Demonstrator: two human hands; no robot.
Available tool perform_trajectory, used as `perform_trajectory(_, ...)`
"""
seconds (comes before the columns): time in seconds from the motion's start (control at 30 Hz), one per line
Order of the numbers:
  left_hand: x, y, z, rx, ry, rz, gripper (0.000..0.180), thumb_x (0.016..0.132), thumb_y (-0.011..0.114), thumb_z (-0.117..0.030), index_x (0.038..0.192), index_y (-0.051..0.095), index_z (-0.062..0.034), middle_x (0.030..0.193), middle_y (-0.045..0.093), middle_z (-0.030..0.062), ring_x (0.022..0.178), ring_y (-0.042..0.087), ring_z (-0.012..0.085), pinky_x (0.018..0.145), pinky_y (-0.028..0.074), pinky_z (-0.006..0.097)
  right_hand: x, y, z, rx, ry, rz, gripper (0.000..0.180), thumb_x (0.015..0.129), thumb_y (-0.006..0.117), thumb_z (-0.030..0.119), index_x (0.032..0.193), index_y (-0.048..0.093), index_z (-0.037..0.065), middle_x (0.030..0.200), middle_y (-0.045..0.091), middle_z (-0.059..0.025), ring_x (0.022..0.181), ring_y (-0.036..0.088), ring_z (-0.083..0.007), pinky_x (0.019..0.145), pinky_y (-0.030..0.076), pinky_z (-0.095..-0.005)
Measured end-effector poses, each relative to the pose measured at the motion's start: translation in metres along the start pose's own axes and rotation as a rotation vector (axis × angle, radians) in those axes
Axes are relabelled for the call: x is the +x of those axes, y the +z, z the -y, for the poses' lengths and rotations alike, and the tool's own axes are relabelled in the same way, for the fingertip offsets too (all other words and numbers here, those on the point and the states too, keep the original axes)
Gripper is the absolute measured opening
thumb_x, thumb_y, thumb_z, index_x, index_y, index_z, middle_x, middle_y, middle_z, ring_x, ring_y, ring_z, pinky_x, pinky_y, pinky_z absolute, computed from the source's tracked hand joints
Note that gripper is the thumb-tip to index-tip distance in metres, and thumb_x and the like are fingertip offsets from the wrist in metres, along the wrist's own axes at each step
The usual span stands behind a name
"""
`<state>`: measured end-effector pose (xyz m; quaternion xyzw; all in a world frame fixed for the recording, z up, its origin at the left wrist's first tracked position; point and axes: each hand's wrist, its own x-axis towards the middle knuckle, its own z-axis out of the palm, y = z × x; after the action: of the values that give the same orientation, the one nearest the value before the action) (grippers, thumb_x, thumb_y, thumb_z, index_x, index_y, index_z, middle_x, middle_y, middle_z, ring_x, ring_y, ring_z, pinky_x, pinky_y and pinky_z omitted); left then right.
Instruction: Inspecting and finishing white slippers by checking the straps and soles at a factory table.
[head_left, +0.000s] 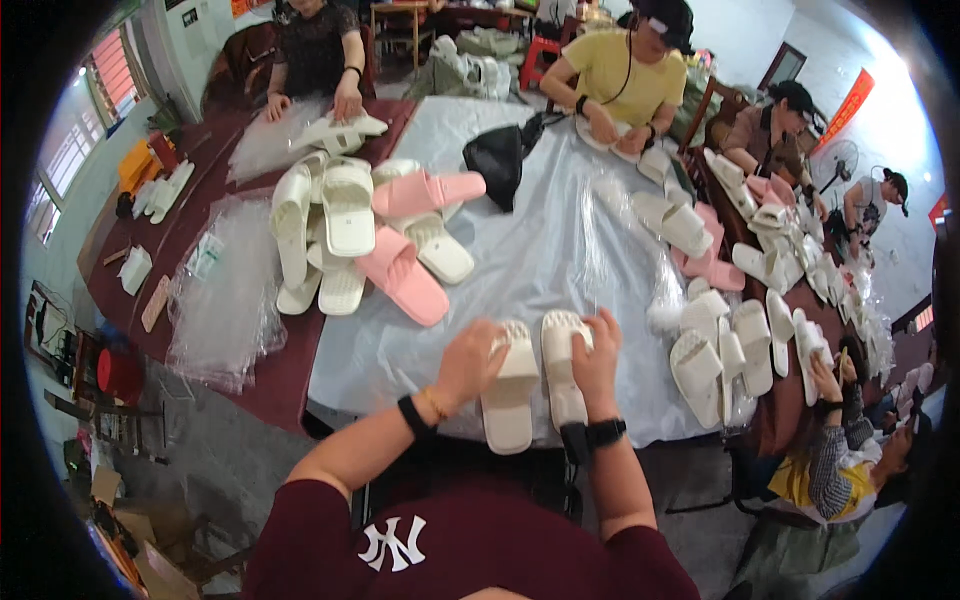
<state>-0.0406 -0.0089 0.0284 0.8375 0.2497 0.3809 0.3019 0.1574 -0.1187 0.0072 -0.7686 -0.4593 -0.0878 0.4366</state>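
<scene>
My left hand (470, 362) grips a cream slipper (510, 400) by its upper strap end. My right hand (598, 356) holds a second cream slipper (561, 352) right beside it. Both slippers lie side by side, soles up, on the clear plastic sheet (540, 250) at the near edge of the table. I wear a dark band on the left wrist and a dark watch on the right.
A heap of white and pink slippers (370, 235) lies far left of my hands, with a stack of clear plastic bags (225, 300) beside it. More cream slippers (725, 355) sit to the right. A black bag (498, 158) lies mid-table. Other people work around the table.
</scene>
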Motion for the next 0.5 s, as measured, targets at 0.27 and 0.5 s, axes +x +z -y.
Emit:
perform_trajectory(0.27, -0.044, 0.008, -0.015, 0.164, -0.206, 0.427, 0.032, 0.087, 0.055, -0.034, 0.083, 0.065, -0.0042, 0.071, 0.064, 0.0192, 0.066, 0.063, 0.0367, 0.058, 0.049, 0.045, -0.037, -0.012, -0.018, 0.201, 0.360, 0.151, 0.031, 0.088, 0.055, 0.019, 0.106, 0.058, -0.006, 0.080, 0.066, -0.0182, 0.070, 0.063, -0.0285, 0.067, 0.050, -0.0370)
perform_trajectory(0.5, -0.035, 0.021, -0.020, 0.329, -0.141, 0.464, 0.046, 0.085, 0.057, -0.047, 0.082, 0.059, -0.0003, 0.063, 0.064, 0.0180, 0.057, 0.064, 0.0345, 0.050, 0.049, 0.044, -0.054, -0.010, -0.013, 0.489, 0.611, 0.285, 0.026, 0.092, 0.052, 0.020, 0.099, 0.064, -0.002, 0.073, 0.062, -0.0043, 0.061, 0.056, -0.0103, 0.056, 0.047, -0.0254)
